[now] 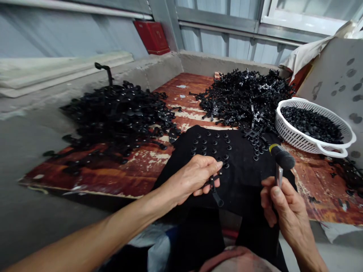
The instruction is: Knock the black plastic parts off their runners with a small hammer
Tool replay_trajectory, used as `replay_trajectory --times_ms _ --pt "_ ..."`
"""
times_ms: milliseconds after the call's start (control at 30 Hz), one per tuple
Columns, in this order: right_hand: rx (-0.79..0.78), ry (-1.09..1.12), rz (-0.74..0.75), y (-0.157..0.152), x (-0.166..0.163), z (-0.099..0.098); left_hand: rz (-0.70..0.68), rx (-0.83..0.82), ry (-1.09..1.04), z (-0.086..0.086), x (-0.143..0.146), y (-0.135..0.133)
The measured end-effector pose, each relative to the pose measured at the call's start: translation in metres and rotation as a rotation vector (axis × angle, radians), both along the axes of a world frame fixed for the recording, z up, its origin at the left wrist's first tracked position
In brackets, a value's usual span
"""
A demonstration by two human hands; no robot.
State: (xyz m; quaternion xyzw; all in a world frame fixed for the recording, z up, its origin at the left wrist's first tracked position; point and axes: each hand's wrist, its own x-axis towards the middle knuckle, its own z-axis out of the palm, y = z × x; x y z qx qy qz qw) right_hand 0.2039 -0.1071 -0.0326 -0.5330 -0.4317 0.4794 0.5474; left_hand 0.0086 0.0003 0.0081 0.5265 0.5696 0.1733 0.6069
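Note:
My left hand (pixel 198 175) is closed, pinching a small black linkage piece (pixel 217 197) with a ring-shaped end that hangs below the fingers. My right hand (pixel 286 206) grips the metal handle of a small mallet (pixel 283 158), its black head up and a yellow face on the left. Beneath the hands lies a black cloth (pixel 244 181). Loose rows of small round black caps (pixel 214 142) stand on it just beyond my left hand. More such caps (pixel 256 153) cluster on its right side, left of the mallet head.
A heap of black linkages (pixel 113 117) lies at left; another pile (pixel 244 94), with some silvery pieces, sits behind the cloth. At right stands a white basket (pixel 300 138) of small black parts. A concrete ledge (pixel 159 70) borders the worn red-brown tabletop (pixel 136 170). A red box (pixel 152 37) rests there.

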Motion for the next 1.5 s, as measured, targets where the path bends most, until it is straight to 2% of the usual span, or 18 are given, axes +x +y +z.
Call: replay_trajectory --times_ms 133,233,333,400,467,633,700,900,1033,1200,1400,1500 --pt "-0.047 -0.147 0.101 -0.001 0.004 0.012 -0.033 0.04 0.004 -0.002 -0.001 0.001" --pt "-0.065 -0.449 0.2 0.0 0.009 0.023 -0.054 0.064 0.014 -0.002 -0.002 0.002" --pt "0.148 -0.766 0.191 0.005 0.011 0.028 -0.054 0.057 0.04 0.0 -0.001 0.002" --pt "0.354 -0.902 0.19 0.009 0.011 0.028 -0.049 0.041 0.055 0.001 0.0 0.002" --pt "0.467 -1.016 0.2 0.014 0.01 0.027 -0.047 0.033 0.063 0.003 0.001 0.001" --pt "0.405 -1.421 0.225 0.019 0.003 0.027 -0.06 0.055 0.047 0.007 0.004 -0.002" --pt "0.408 -1.514 0.225 0.019 0.002 0.029 -0.065 0.061 0.062 0.008 0.003 -0.002" --pt "0.444 -1.554 0.253 0.019 0.003 0.037 -0.126 0.009 -0.016 0.004 -0.004 0.002" --pt "0.447 -1.436 0.273 0.02 0.006 0.039 -0.127 0.017 0.0 0.002 -0.005 0.003" --pt "0.449 -1.209 0.214 0.017 0.012 0.034 -0.098 0.024 0.009 0.002 -0.003 0.002" --pt "0.399 -1.166 0.191 0.012 0.015 0.026 -0.078 0.035 0.017 0.006 -0.002 -0.001" --pt "0.426 -1.145 0.205 0.012 0.012 0.028 -0.084 0.054 0.064 0.005 -0.001 0.001"
